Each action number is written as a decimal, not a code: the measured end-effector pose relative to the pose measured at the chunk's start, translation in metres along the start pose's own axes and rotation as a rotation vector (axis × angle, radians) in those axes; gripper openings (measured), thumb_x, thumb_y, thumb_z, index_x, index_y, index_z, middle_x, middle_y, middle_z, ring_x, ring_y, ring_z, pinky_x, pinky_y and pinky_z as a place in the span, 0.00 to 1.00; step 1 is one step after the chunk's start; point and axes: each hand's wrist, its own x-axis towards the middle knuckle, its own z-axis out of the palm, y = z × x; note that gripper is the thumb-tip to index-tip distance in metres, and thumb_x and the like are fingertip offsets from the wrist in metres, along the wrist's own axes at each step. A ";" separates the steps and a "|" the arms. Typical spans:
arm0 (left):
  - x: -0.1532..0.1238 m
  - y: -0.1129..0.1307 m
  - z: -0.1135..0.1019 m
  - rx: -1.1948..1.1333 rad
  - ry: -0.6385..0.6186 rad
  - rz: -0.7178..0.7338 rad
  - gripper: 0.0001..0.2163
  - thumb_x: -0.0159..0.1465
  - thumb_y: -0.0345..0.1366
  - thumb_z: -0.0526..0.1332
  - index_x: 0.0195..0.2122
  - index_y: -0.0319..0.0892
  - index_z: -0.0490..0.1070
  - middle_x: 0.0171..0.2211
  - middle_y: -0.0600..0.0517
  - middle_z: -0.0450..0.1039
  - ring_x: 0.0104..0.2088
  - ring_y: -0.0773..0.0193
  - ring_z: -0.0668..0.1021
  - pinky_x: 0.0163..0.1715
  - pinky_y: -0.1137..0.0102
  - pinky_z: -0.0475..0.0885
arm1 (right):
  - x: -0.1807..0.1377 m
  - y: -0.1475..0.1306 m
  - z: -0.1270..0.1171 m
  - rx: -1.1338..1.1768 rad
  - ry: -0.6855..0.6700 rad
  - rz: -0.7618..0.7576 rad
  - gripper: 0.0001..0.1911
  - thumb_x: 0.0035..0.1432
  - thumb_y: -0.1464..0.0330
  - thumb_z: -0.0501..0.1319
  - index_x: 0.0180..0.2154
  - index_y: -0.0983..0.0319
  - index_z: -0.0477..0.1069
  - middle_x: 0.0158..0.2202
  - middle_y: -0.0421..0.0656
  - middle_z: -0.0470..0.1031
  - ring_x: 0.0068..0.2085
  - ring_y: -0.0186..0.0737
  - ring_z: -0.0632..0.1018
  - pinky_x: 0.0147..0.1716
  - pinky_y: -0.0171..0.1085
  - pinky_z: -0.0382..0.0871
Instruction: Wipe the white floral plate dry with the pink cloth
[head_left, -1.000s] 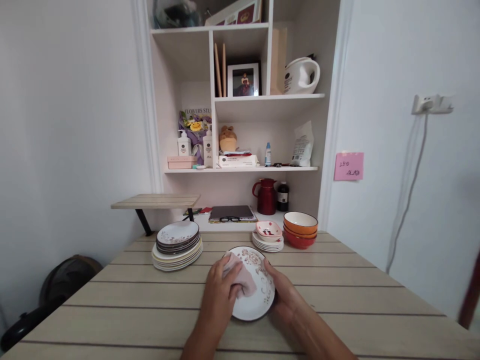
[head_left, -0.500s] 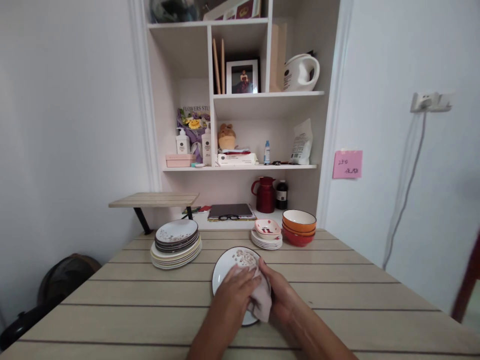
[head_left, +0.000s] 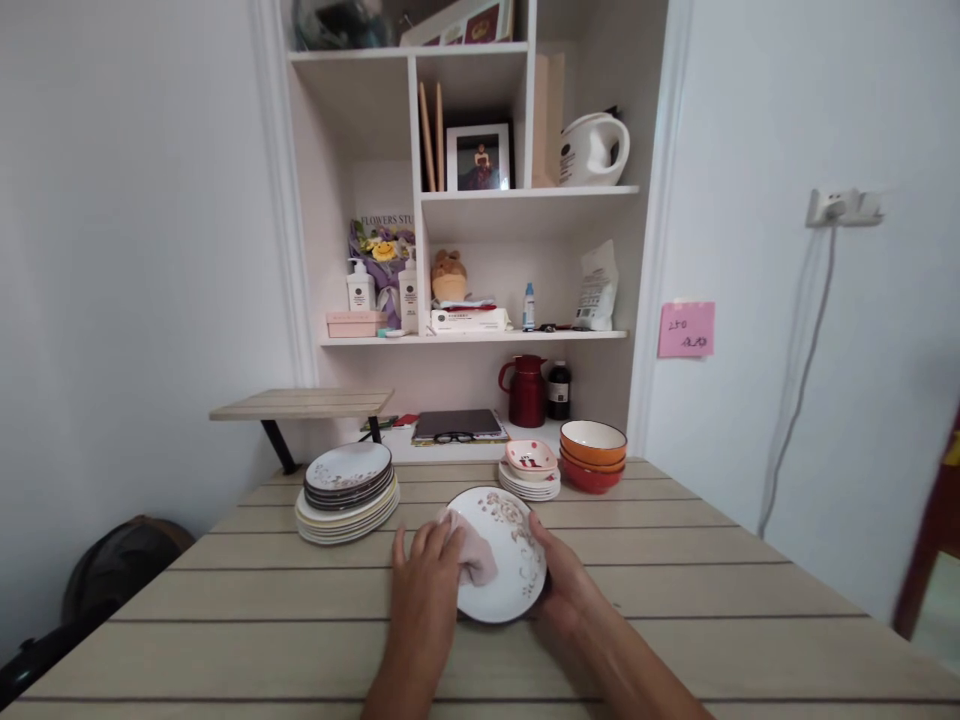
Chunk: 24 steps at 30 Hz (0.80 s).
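A white plate (head_left: pixel 501 595) with a dark rim and brown flower pattern is held just in front of me over the table. My right hand (head_left: pixel 566 580) grips its right edge, thumb on top and the other fingers hidden underneath. A pale pink cloth (head_left: pixel 474 555) lies bunched against the plate's left side. My left hand (head_left: pixel 429 565) presses that cloth to the plate, its fingers bent over the left rim.
Stacked plates (head_left: pixel 349 490) stand at the back left beside a small raised shelf (head_left: pixel 300 404). Small dishes (head_left: pixel 529 470) and orange and red bowls (head_left: pixel 593 456) are piled at the back right. Behind them lie a dark laptop (head_left: pixel 457 425), glasses (head_left: pixel 454 437) and a red jug (head_left: pixel 527 390).
My left hand and the cloth have moved from the plate's middle to its left edge, uncovering the flower pattern. The plate has shifted slightly right and turned.
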 end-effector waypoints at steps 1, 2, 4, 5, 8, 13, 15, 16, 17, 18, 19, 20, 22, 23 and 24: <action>0.000 0.002 0.002 -0.015 -0.007 0.043 0.19 0.62 0.25 0.57 0.52 0.51 0.72 0.54 0.51 0.73 0.55 0.54 0.73 0.60 0.46 0.58 | 0.001 -0.004 -0.002 0.014 0.003 -0.008 0.29 0.60 0.53 0.55 0.55 0.67 0.68 0.41 0.55 0.82 0.44 0.52 0.81 0.49 0.51 0.69; -0.001 0.004 0.003 -0.027 -0.012 0.095 0.19 0.62 0.25 0.57 0.53 0.50 0.71 0.55 0.51 0.73 0.54 0.55 0.73 0.60 0.49 0.61 | 0.001 -0.008 -0.004 0.030 -0.001 -0.015 0.30 0.61 0.53 0.54 0.55 0.67 0.68 0.42 0.55 0.82 0.45 0.52 0.80 0.49 0.51 0.69; -0.003 0.009 0.006 -0.038 -0.014 0.196 0.20 0.62 0.25 0.57 0.55 0.48 0.69 0.56 0.50 0.72 0.54 0.56 0.73 0.58 0.53 0.66 | 0.001 -0.012 -0.004 0.060 -0.020 -0.020 0.30 0.61 0.53 0.54 0.56 0.68 0.67 0.42 0.55 0.81 0.45 0.52 0.80 0.48 0.51 0.70; -0.004 0.011 0.007 -0.036 -0.010 0.241 0.20 0.62 0.26 0.57 0.56 0.47 0.68 0.56 0.50 0.71 0.54 0.56 0.73 0.57 0.55 0.67 | 0.000 -0.011 -0.004 0.068 -0.026 -0.014 0.30 0.61 0.53 0.54 0.55 0.68 0.67 0.42 0.56 0.81 0.45 0.52 0.80 0.48 0.51 0.70; -0.007 0.013 0.010 -0.017 0.031 0.319 0.23 0.62 0.26 0.58 0.58 0.47 0.65 0.58 0.49 0.69 0.55 0.56 0.73 0.55 0.56 0.69 | -0.004 -0.004 0.001 0.048 -0.044 0.013 0.30 0.59 0.53 0.57 0.53 0.70 0.69 0.40 0.55 0.82 0.43 0.51 0.81 0.46 0.49 0.71; -0.007 0.010 0.017 0.027 0.156 0.321 0.25 0.61 0.24 0.58 0.59 0.48 0.64 0.57 0.50 0.70 0.55 0.56 0.73 0.54 0.56 0.70 | -0.012 0.013 0.012 -0.038 -0.078 -0.031 0.28 0.57 0.54 0.60 0.48 0.71 0.73 0.39 0.54 0.82 0.39 0.47 0.81 0.44 0.42 0.71; -0.004 0.009 0.016 0.027 0.188 0.320 0.23 0.62 0.25 0.57 0.58 0.49 0.66 0.56 0.51 0.72 0.54 0.57 0.73 0.56 0.54 0.68 | -0.016 0.016 0.017 -0.070 -0.075 -0.058 0.27 0.58 0.55 0.61 0.48 0.71 0.73 0.40 0.53 0.82 0.39 0.45 0.81 0.44 0.40 0.71; -0.003 0.009 0.014 0.026 0.199 0.306 0.22 0.62 0.25 0.57 0.57 0.49 0.67 0.56 0.51 0.72 0.54 0.57 0.73 0.57 0.53 0.67 | -0.019 0.017 0.020 -0.085 -0.073 -0.065 0.26 0.58 0.56 0.61 0.48 0.71 0.73 0.40 0.53 0.82 0.39 0.45 0.81 0.43 0.40 0.71; -0.002 0.009 0.011 0.028 0.206 0.278 0.21 0.63 0.26 0.57 0.56 0.50 0.67 0.55 0.52 0.72 0.54 0.57 0.73 0.58 0.51 0.65 | -0.021 0.018 0.022 -0.097 -0.070 -0.068 0.26 0.58 0.56 0.60 0.49 0.71 0.73 0.39 0.53 0.82 0.38 0.45 0.81 0.43 0.40 0.71; -0.001 0.008 0.007 0.034 0.211 0.235 0.20 0.63 0.26 0.57 0.55 0.51 0.68 0.55 0.52 0.72 0.54 0.56 0.73 0.59 0.49 0.64 | -0.023 0.019 0.024 -0.107 -0.068 -0.064 0.26 0.59 0.56 0.60 0.49 0.71 0.73 0.39 0.53 0.82 0.38 0.46 0.81 0.44 0.41 0.71; 0.000 0.008 0.004 0.044 0.215 0.179 0.20 0.63 0.27 0.58 0.55 0.51 0.69 0.54 0.51 0.73 0.54 0.55 0.73 0.59 0.47 0.63 | -0.024 0.019 0.026 -0.115 -0.062 -0.054 0.26 0.59 0.56 0.59 0.49 0.71 0.73 0.37 0.53 0.83 0.38 0.46 0.81 0.44 0.42 0.71; 0.000 0.007 0.000 0.055 0.220 0.118 0.20 0.62 0.27 0.58 0.54 0.52 0.69 0.54 0.51 0.73 0.54 0.54 0.73 0.58 0.46 0.62 | -0.025 0.020 0.027 -0.117 -0.057 -0.044 0.26 0.60 0.57 0.58 0.49 0.71 0.73 0.36 0.53 0.83 0.38 0.47 0.82 0.44 0.42 0.71; 0.001 0.004 -0.005 0.074 0.222 0.012 0.20 0.62 0.26 0.60 0.54 0.51 0.70 0.53 0.50 0.74 0.53 0.52 0.73 0.58 0.43 0.61 | -0.024 0.019 0.026 -0.104 -0.049 -0.014 0.25 0.60 0.57 0.58 0.48 0.71 0.73 0.36 0.53 0.83 0.39 0.47 0.82 0.46 0.44 0.71; 0.001 0.002 -0.007 0.079 0.223 -0.024 0.20 0.61 0.26 0.60 0.53 0.50 0.70 0.53 0.49 0.74 0.53 0.52 0.73 0.58 0.43 0.61 | -0.022 0.017 0.024 -0.089 -0.042 0.000 0.25 0.60 0.56 0.58 0.48 0.71 0.73 0.36 0.53 0.83 0.40 0.47 0.82 0.47 0.44 0.70; 0.001 0.001 -0.007 0.083 0.221 -0.045 0.20 0.61 0.26 0.61 0.53 0.50 0.70 0.52 0.49 0.74 0.53 0.51 0.73 0.57 0.43 0.61 | -0.020 0.015 0.021 -0.070 -0.034 0.009 0.25 0.59 0.56 0.58 0.48 0.70 0.73 0.37 0.53 0.83 0.41 0.48 0.82 0.48 0.45 0.70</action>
